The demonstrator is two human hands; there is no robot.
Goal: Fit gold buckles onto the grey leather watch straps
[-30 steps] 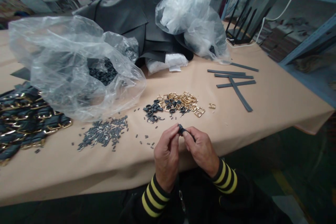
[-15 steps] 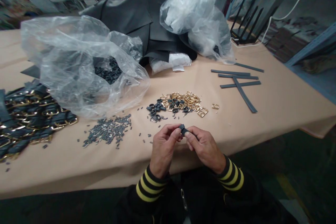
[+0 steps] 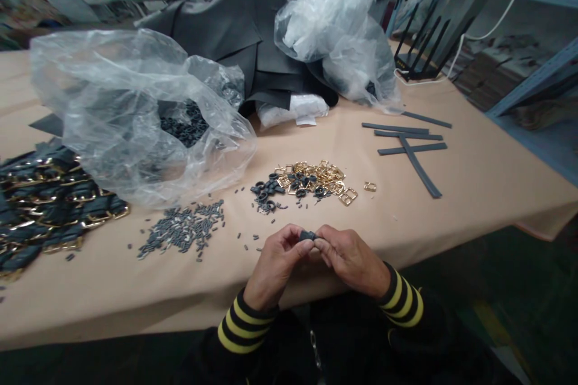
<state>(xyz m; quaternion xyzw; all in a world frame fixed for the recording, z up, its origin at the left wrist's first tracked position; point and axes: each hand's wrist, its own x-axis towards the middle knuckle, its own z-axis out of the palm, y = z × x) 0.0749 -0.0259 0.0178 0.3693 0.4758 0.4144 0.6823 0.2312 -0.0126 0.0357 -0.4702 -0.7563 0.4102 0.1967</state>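
Observation:
My left hand and my right hand meet at the table's front edge, both closed on one dark grey strap piece. Thumbs and fingertips pinch it from either side, and most of it is hidden. Just beyond my hands lies a pile of gold buckles, with small dark strap loops at its left side. A single gold buckle rests apart to the right. Left of my hands is a heap of tiny dark grey pieces.
Finished-looking straps with gold buckles are piled at the far left. A clear plastic bag holds dark loops. Loose grey strips lie at the right. Behind are grey sheet material, another plastic bag and a black router.
My hands have come slightly lower, and the strap piece between them has turned to lie more level. The right fingertips have moved close against the left ones.

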